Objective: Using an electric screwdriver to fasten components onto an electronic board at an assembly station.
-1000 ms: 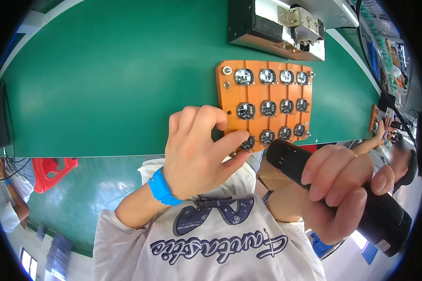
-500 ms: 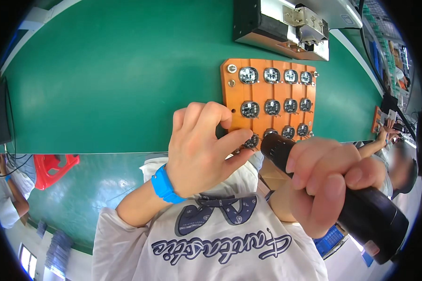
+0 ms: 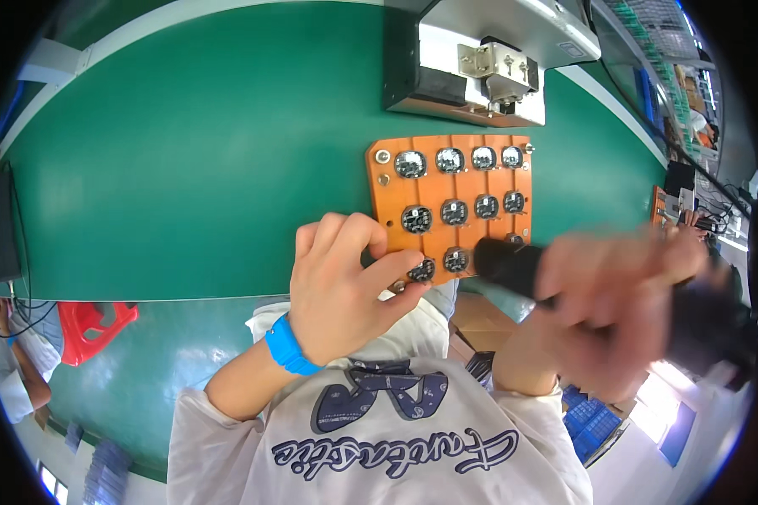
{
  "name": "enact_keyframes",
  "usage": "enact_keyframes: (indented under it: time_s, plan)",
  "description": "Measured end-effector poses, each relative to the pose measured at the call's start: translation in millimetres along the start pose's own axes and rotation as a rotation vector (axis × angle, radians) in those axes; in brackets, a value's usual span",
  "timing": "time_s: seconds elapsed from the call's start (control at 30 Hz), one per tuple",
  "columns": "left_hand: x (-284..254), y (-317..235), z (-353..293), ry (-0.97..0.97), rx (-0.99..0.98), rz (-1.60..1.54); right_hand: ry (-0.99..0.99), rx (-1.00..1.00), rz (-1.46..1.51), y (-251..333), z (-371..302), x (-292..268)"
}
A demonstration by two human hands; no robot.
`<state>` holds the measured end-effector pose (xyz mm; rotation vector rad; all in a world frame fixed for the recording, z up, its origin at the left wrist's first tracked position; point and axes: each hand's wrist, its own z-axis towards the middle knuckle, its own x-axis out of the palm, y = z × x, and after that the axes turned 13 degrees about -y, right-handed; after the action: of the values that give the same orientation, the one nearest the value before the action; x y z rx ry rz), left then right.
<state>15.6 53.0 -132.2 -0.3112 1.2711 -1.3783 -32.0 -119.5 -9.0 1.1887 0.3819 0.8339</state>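
Observation:
An orange fixture plate (image 3: 387,185) lies on the green table, carrying rows of small round circuit boards (image 3: 417,220). My left hand (image 3: 341,269), a blue band on its wrist, is at the plate's near left corner. Its thumb and forefinger close around the corner board (image 3: 421,270), partly covering it, and the other fingers are curled. My right hand (image 3: 615,303), smeared by motion, grips a black electric screwdriver (image 3: 509,268). The screwdriver's tip end points left over the near row, just right of the second board (image 3: 456,259), and hides part of that row.
Beyond the plate stands a black and silver box-shaped device (image 3: 463,80) with a metal bracket. A red stool (image 3: 93,332) is on the floor at left. Cardboard (image 3: 484,320) and blue crates (image 3: 589,421) sit below the table edge. Other people work at far left and far right.
The screwdriver has moved right along the near row, uncovering the second board. My left hand stays at the corner board. The whole view has shifted, so the plate appears lower and further left.

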Motion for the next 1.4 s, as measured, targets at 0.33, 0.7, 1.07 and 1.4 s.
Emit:
enact_keyframes:
  time_s: [0.33,0.7,1.07,1.4]
  plan:
    - [-4.7,-7.3,-3.4,0.002,-0.011,0.011,0.067,-0.248,-0.014,-24.7,110.3,13.6]
    - [6.0,-10.0,2.2,-0.068,0.075,0.016,0.058,-0.083,0.048,18.8,-10.6,1.2]
    - [1.4,-8.9,-1.6,-0.078,0.077,0.011,0.239,-0.017,-0.04,6.3,-31.1,-6.5]
    - [1.7,-9.2,-1.8,-0.059,0.07,0.005,0.199,-0.035,-0.045,5.5,-36.0,-1.4]
